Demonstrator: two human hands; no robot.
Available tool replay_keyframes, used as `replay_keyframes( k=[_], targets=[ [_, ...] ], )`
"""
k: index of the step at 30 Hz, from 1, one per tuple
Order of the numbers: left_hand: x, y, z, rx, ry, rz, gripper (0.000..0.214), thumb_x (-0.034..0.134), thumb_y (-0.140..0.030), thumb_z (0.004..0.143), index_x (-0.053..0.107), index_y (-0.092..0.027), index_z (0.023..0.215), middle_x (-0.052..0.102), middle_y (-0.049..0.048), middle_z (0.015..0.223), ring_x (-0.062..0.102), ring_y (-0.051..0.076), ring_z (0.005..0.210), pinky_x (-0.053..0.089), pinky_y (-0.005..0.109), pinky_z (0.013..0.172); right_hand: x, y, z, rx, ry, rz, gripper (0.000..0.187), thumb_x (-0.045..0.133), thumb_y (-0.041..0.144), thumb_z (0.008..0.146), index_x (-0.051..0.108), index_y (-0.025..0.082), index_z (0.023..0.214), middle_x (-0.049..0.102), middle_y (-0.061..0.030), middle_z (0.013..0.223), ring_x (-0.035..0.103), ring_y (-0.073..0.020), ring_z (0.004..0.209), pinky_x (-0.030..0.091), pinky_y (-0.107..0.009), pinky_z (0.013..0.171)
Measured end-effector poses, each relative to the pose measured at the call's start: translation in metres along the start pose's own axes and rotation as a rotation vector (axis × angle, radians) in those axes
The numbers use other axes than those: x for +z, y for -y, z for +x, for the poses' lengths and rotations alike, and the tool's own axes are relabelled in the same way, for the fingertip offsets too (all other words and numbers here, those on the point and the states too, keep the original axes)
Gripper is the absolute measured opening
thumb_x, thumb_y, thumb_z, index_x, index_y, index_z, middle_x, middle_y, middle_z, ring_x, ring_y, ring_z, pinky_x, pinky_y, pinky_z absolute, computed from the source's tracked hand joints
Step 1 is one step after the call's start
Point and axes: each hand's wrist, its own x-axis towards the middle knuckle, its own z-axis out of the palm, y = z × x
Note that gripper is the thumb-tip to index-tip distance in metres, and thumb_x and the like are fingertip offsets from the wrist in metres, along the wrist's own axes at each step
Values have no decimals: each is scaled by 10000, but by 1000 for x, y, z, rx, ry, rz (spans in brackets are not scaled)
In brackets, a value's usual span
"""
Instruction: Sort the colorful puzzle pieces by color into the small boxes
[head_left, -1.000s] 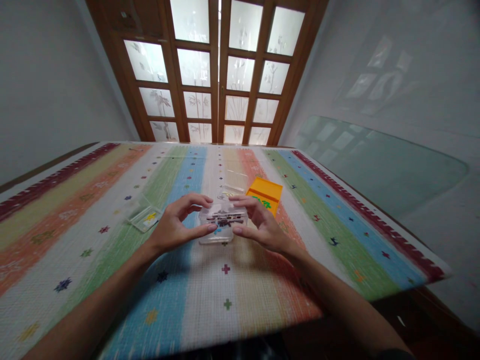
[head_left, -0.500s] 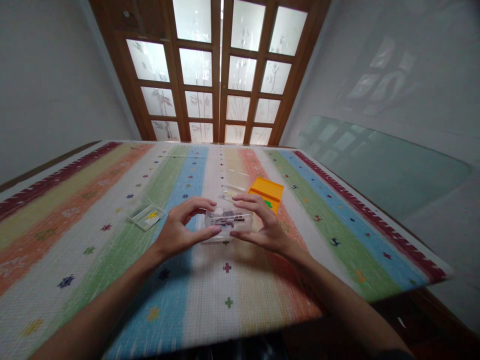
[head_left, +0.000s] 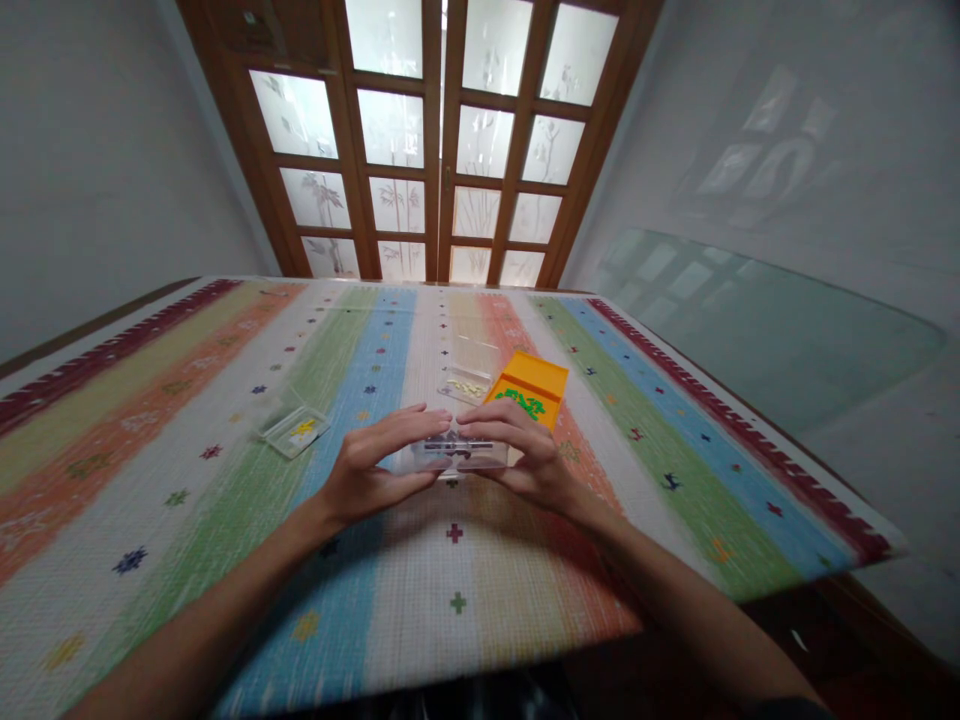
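Between my hands is a clear plastic box (head_left: 469, 458) with small dark and grey pieces showing inside it. My left hand (head_left: 381, 455) grips its left side, thumb at the near edge and fingers over the far edge. On the right side, my right hand (head_left: 525, 450) holds it the same way, its thumb partly hidden below the box. Just beyond lies an open orange box (head_left: 544, 375) with green pieces (head_left: 525, 403) in it. Beside that, a clear box (head_left: 465, 383) contains pale yellowish pieces.
To the left, another clear box (head_left: 294, 432) with its lid up holds yellow and white pieces. A striped, patterned cloth (head_left: 330, 350) covers the table. Wooden doors (head_left: 437, 150) with frosted panes stand behind it, and a glass sheet (head_left: 750, 320) is along the right wall.
Both hands have closed in on the clear box, fingers coming nearer each other across its far edge. The box looks tilted differently, and more of the green pieces shows.
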Motion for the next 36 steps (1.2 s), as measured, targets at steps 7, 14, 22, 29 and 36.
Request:
replay_keyframes(
  k=[7,14,22,29,36],
  targets=[
    [1,3,-1,25,-5,-34,523,765,-160,842,638,-244,1343,754,74,1213,729,231,1105,533,472,1091,1,-4,-3,16,14,5,376,730,258,923,650,302,1287,700,-57,1163,658,-217,1070,571,-420,915],
    [-2,7,-3,13,43,-44,519,751,-166,847,641,-259,1346,751,69,1222,725,233,1112,509,491,1111,2,-6,-4,9,8,23,340,729,306,926,672,307,1261,706,-55,1147,664,-209,1047,586,-404,880],
    [-6,-2,1,-251,139,-40,575,780,-352,819,610,-219,1352,623,141,1417,636,294,1257,523,464,1074,2,-9,-3,27,-22,-3,355,775,324,886,706,302,1233,715,-58,1126,679,-215,1028,586,-399,879],
    [-5,10,-4,-370,134,-150,475,774,-334,813,659,-218,1260,719,108,1211,701,247,1083,592,377,938,3,-14,-6,59,25,-60,438,761,258,866,657,316,1287,680,-67,1207,647,-233,1096,553,-447,937],
    [-10,27,-15,-396,176,-101,464,786,-303,781,660,-218,1219,689,116,1251,662,267,1160,521,470,1046,-17,-30,-3,157,68,-132,533,644,200,817,586,265,1343,642,-102,1284,589,-290,1197,466,-525,1035]
  ],
)
